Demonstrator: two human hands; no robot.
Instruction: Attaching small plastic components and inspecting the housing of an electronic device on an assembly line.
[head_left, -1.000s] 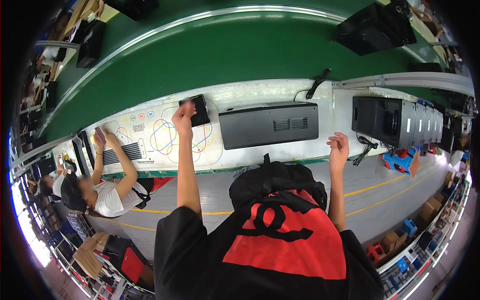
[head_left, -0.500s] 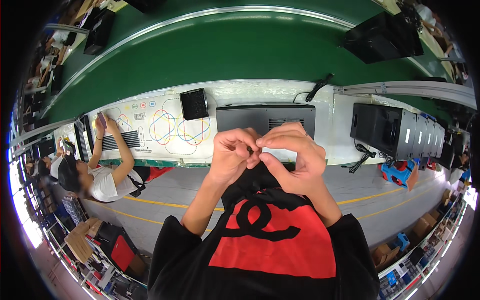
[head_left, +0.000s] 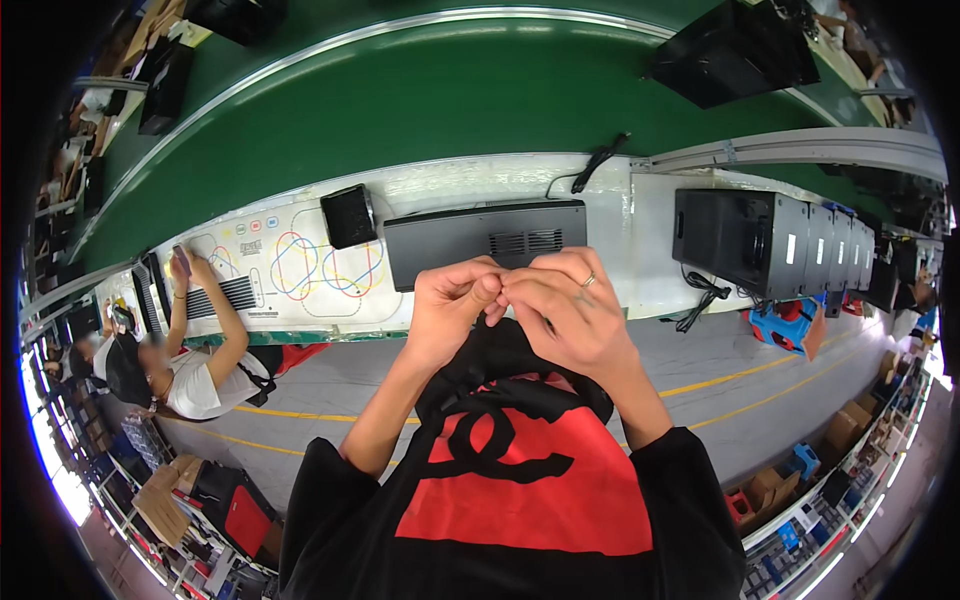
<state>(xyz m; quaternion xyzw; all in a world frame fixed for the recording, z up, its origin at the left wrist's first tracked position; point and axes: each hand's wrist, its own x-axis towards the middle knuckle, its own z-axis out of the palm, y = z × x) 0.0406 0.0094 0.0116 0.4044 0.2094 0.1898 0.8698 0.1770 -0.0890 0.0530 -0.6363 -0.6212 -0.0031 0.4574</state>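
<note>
Black tray [head_left: 348, 217] sits left of centre; a long grey box [head_left: 430, 240] lies mid-frame; in front of its lower edge, the left hand [head_left: 448, 312] and right hand [head_left: 575, 315] meet fingertip to fingertip — I can't tell if either grips something; dark boxes [head_left: 725, 240] stand at right.

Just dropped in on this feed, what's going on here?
A person has the left hand and right hand together, fingers meeting at the tips; anything pinched there is hidden. Past them, a dark case lies on the white bench, partly behind the hands. A black tray sits left of it, and more cases stand to the right. Further left, a co-worker holds a flat thing.
</note>
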